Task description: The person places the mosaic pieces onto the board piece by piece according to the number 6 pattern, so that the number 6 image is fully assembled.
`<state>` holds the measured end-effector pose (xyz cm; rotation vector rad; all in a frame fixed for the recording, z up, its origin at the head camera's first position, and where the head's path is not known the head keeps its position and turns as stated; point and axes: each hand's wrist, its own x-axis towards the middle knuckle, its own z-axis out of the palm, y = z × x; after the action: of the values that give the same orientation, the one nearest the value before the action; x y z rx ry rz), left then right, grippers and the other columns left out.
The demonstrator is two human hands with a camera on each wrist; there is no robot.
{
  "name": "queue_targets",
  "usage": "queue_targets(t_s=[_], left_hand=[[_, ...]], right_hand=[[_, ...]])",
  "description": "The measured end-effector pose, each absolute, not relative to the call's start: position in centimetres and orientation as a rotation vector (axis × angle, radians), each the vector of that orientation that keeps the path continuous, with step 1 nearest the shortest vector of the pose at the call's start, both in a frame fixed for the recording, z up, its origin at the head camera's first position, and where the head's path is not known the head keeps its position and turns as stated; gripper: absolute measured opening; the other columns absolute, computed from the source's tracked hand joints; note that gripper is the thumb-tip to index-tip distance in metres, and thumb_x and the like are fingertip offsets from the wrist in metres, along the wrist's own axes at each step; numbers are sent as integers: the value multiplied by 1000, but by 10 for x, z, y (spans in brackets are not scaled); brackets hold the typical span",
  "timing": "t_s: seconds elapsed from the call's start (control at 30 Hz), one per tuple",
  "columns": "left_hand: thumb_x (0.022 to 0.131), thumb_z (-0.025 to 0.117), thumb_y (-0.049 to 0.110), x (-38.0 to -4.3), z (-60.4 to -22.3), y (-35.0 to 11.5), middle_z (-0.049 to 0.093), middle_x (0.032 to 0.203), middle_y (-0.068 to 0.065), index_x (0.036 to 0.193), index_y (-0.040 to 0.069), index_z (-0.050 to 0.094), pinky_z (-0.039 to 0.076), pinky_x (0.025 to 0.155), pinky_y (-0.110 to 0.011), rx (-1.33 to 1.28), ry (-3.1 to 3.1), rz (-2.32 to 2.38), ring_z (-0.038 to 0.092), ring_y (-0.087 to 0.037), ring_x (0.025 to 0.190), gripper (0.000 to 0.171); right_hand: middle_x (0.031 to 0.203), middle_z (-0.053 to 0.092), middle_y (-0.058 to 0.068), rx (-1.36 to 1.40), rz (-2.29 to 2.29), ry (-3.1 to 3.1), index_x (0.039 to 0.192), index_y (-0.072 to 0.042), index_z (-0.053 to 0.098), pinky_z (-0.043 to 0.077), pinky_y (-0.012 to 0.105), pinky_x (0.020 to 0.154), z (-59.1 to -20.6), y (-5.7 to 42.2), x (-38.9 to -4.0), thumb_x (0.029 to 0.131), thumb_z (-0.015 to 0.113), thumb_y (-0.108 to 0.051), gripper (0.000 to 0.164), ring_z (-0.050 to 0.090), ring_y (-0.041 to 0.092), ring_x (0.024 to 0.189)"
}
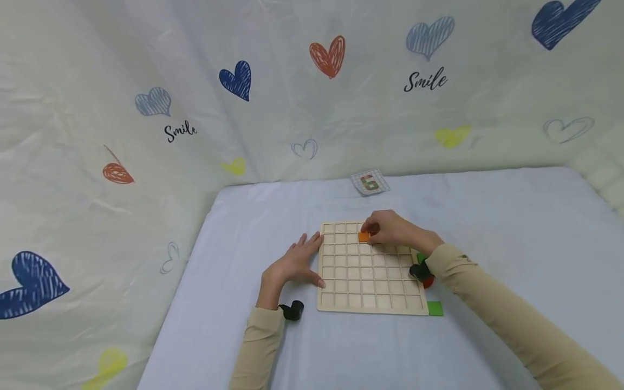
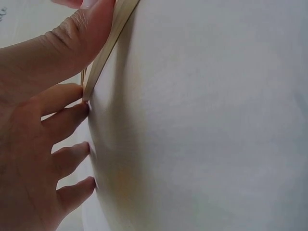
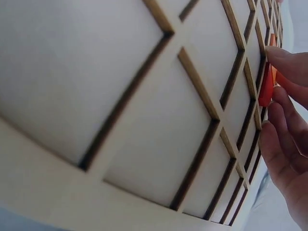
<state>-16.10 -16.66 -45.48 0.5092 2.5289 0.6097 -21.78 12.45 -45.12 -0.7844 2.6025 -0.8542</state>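
Our right hand [image 1: 394, 228] pinches an orange square tile [image 1: 364, 237] between thumb and fingers; from the right wrist the piece shows red and orange, and we cannot tell whether it sits fully in its cell. The tile is at the upper part of a pale wooden grid board [image 1: 341, 273], in about the fourth column from the left and near the far edge. Our left hand [image 1: 296, 262] grasps nothing: its fingers are extended and spread, and fingertips and thumb rest along the board's left edge.

Both wrists carry a small black device, the left one [image 1: 293, 310] beside the board and the right one [image 1: 420, 271] over its right edge, and we wear beige sleeves [image 1: 507, 309].

At the board's lower right corner lies a green tile [image 1: 435, 309]. Farther up that same side, a red piece [image 1: 428, 282] and another green piece [image 1: 421, 258] show only partly behind our right wrist.

Beyond the board, near the far edge of the white-covered surface [image 1: 512, 233], lies a card [image 1: 384, 187] with a coloured figure on a grid. Behind it hangs a pale cloth [image 1: 278, 119] printed with hearts and the word "Smile".
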Motion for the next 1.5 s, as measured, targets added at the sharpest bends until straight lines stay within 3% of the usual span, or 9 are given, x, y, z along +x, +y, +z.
queue_targets(t_s=[0.2, 0.4, 1.0, 1.5], left_hand=[[73, 94, 33, -164, -453, -164, 10, 174, -1, 166, 14, 19, 5, 131, -50, 518, 2517, 608, -2, -29, 161, 121], [74, 93, 32, -167, -449, -161, 9, 174, 0, 166, 15, 18, 6, 131, -50, 514, 2519, 598, -2, -29, 161, 121], [74, 93, 32, -167, -452, -163, 10, 174, 1, 166, 15, 18, 6, 132, -49, 486, 2506, 575, -2, -28, 161, 120], [73, 94, 32, -161, -452, -165, 9, 174, 1, 166, 15, 17, 5, 132, -49, 498, 2519, 573, -3, -28, 161, 122]], right_hand=[[104, 72, 13, -798, -894, 2593, 112, 2, 74, 61, 42, 86, -449, 133, -218, 91, 74, -3, 22, 70, 26, 95], [96, 74, 7, -797, -931, 2617, 111, -1, 75, 59, 38, 78, -449, 147, -222, 91, 74, -6, 20, 68, 19, 87], [104, 75, 8, -662, -885, 2682, 114, 1, 74, 58, 33, 76, -438, 195, -204, 92, 72, -6, 23, 66, 20, 90], [89, 71, -3, -569, -838, 2684, 104, -5, 76, 54, 28, 69, -443, 239, -187, 90, 76, -13, 16, 60, 14, 81]])
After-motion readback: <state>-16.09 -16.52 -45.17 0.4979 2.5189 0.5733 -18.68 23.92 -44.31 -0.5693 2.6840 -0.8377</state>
